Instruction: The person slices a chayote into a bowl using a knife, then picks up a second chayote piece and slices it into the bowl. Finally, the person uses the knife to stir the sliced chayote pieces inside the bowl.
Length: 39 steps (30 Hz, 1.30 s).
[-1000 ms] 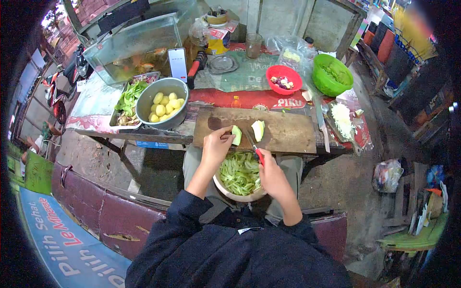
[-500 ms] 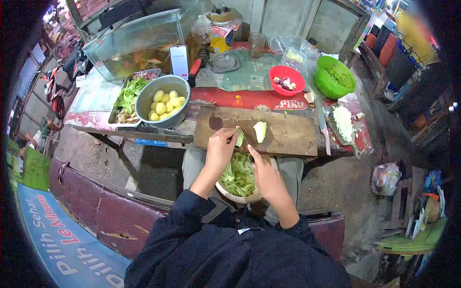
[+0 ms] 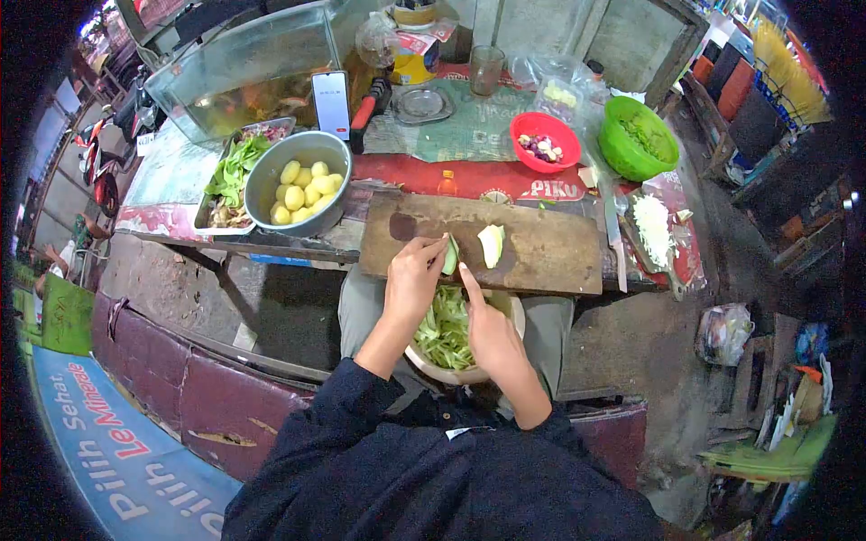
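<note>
A long wooden board [image 3: 552,245] lies at the table's front edge. On it, my left hand [image 3: 413,281] pinches a small green vegetable piece [image 3: 451,256]. My right hand [image 3: 492,332] is just to the right, its index finger stretched toward that piece and its other fingers curled; what they hold is hidden. A pale green-white chunk [image 3: 491,245] rests on the board beyond my fingertips. Below the board, between the knees, a round bowl [image 3: 516,317] holds light green strips [image 3: 446,329], partly covered by my right hand.
Left on the table are a grey pot [image 3: 296,229] of peeled potatoes, a tray [image 3: 236,230] of greens and a phone [image 3: 331,104]. To the right are a red bowl [image 3: 544,165], a green basin [image 3: 639,171], a knife [image 3: 616,236] and white shreds [image 3: 653,227].
The view has shifted slightly. My right hand has turned a little and its index finger points more straight forward. My left hand still pinches the green piece.
</note>
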Each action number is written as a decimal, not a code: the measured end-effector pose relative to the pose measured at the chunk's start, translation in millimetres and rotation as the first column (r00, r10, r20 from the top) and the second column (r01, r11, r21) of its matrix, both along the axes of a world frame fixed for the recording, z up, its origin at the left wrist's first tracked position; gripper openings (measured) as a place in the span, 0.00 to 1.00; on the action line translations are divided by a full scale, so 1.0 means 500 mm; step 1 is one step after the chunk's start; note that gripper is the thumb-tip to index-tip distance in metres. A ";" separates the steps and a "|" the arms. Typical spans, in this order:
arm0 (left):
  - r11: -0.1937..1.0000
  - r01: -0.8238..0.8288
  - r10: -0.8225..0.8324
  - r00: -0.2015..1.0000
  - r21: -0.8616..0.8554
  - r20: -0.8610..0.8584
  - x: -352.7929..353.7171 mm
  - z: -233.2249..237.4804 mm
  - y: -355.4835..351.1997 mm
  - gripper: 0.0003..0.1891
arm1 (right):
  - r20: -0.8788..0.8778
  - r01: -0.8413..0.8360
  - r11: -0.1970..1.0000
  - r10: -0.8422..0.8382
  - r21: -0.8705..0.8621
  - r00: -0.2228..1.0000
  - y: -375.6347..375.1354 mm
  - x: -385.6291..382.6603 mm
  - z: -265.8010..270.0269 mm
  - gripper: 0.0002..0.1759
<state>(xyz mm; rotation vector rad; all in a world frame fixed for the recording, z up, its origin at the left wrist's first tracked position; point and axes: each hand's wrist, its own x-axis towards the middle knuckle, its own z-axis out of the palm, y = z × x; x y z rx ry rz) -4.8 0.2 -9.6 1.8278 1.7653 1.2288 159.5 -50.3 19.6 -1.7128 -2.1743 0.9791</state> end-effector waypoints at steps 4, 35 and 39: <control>0.999 -0.012 0.012 1.000 -0.036 0.002 0.004 0.002 -0.004 0.13 | 0.043 0.020 1.000 -0.021 0.010 0.999 0.000 -0.001 -0.017 0.41; 0.994 -0.107 0.100 0.979 0.027 0.179 0.016 -0.010 -0.009 0.08 | -0.096 0.017 0.996 -0.009 0.087 0.995 -0.039 0.007 0.005 0.36; 0.990 -0.123 0.114 0.986 0.074 0.123 0.015 -0.013 -0.005 0.07 | -0.039 0.013 0.998 -0.010 0.066 0.999 -0.034 -0.001 0.003 0.37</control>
